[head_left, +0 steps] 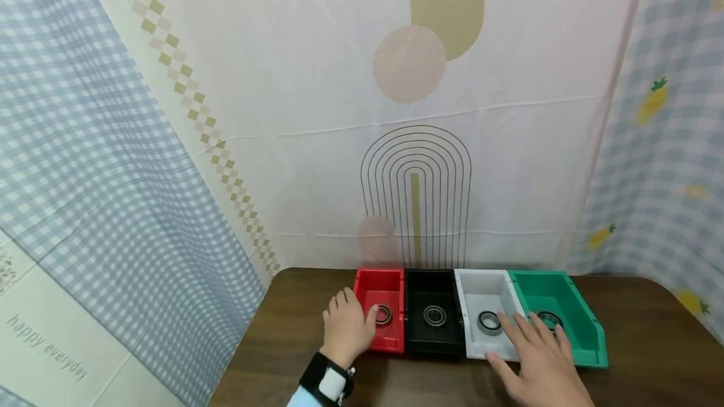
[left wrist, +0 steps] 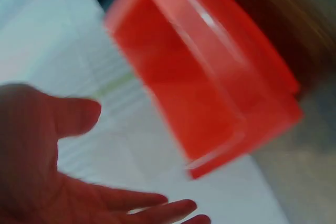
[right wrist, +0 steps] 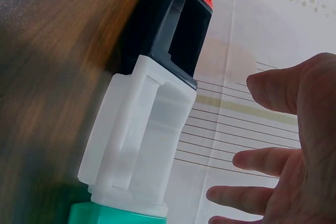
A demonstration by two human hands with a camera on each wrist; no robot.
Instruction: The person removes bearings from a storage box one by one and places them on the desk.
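My left hand (head_left: 349, 325) is at the left side of the red bin (head_left: 379, 279), fingers extended and thumb over the bin in the head view. A ball bearing (head_left: 388, 316) lies in that bin, close to the thumb. Over the front of the white bin (head_left: 483, 281) and the green bin (head_left: 543, 284) hovers my right hand (head_left: 540, 360), its fingers spread. One bearing (head_left: 489, 332) sits in the white bin near the fingertips. Another bearing (head_left: 550, 314) in the green bin is partly hidden by the fingers. Neither hand holds anything.
Between the red and white bins stands a black bin (head_left: 432, 281) with a bearing (head_left: 427, 316) inside. All the bins form a side-by-side row on the brown wooden table (head_left: 271, 344). Behind the table hangs a patterned cloth (head_left: 317, 193), with checked cloth at both sides.
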